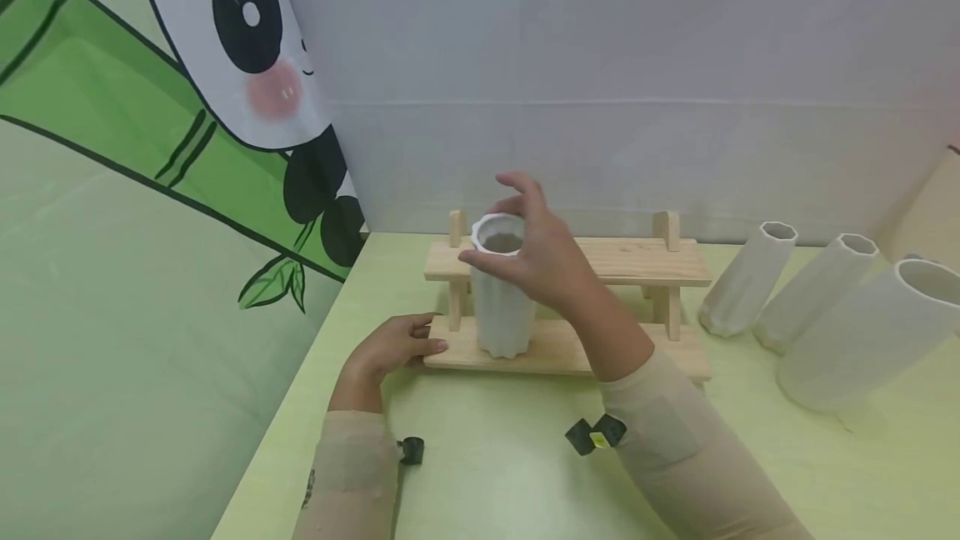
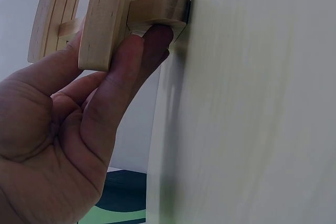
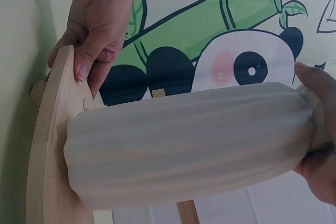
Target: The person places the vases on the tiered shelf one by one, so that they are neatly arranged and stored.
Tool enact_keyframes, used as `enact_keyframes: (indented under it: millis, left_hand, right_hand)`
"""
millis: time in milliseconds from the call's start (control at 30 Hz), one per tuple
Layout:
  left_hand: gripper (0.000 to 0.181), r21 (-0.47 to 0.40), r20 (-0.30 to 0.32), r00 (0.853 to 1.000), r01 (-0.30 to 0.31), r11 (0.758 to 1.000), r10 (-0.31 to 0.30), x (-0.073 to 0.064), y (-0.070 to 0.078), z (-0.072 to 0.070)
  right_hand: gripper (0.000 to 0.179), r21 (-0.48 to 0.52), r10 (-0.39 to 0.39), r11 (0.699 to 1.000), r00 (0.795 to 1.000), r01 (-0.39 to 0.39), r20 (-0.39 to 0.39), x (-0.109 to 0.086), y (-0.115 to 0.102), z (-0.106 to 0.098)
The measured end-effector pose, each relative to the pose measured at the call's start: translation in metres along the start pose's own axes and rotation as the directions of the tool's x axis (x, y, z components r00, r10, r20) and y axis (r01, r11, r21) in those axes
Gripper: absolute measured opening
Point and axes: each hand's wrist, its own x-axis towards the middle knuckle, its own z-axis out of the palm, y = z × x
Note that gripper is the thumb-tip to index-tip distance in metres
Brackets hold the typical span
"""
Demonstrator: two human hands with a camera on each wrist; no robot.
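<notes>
A tall white fluted vase [image 1: 504, 315] stands upright on the lower board of a two-tier wooden shelf [image 1: 600, 348], near its left end. My right hand [image 1: 543, 261] is around the vase's top, thumb across the front of the rim and index finger raised above it. From the right wrist view, the vase [image 3: 189, 148] reaches from the board to that hand [image 3: 320, 129]. My left hand [image 1: 397, 344] grips the left end of the lower board. The left wrist view has this hand [image 2: 79, 108] with fingers on both sides of the board [image 2: 100, 30].
Three more white vases stand to the right: a slim one [image 1: 746, 282], another slim one [image 1: 813, 294] and a wider one [image 1: 862, 340]. Behind the shelf is a white cloth wall [image 1: 637, 107]; a panda-and-bamboo print [image 1: 150, 90] covers the left side.
</notes>
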Motion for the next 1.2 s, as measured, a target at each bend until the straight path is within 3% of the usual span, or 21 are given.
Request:
enact_keyframes:
  millis: [467,933,1033,1200]
  left_hand:
    - [0.072,-0.039,0.004,1.0,0.004,0.999,-0.004,-0.001,0.002,0.002]
    - [0.075,-0.004,-0.016,1.0,0.02,1.0,-0.02,0.0,0.001,0.001]
    - [0.075,-0.009,-0.017,1.0,0.015,1.0,-0.015,0.0,0.0,0.0]
    - [0.075,0.0,-0.02,1.0,0.018,1.0,-0.018,0.0,0.0,0.0]
  right_hand:
    - [0.097,-0.015,-0.027,1.0,1.0,0.027,0.016,0.006,-0.005,0.009]
    - [0.096,-0.035,-0.036,0.999,0.999,0.037,0.025,0.007,-0.004,0.018]
    - [0.097,-0.001,-0.04,0.999,0.999,0.04,0.022,0.006,-0.002,0.022]
    - [0.101,0.154,0.007,0.988,1.0,-0.011,0.029,0.0,0.007,0.029]
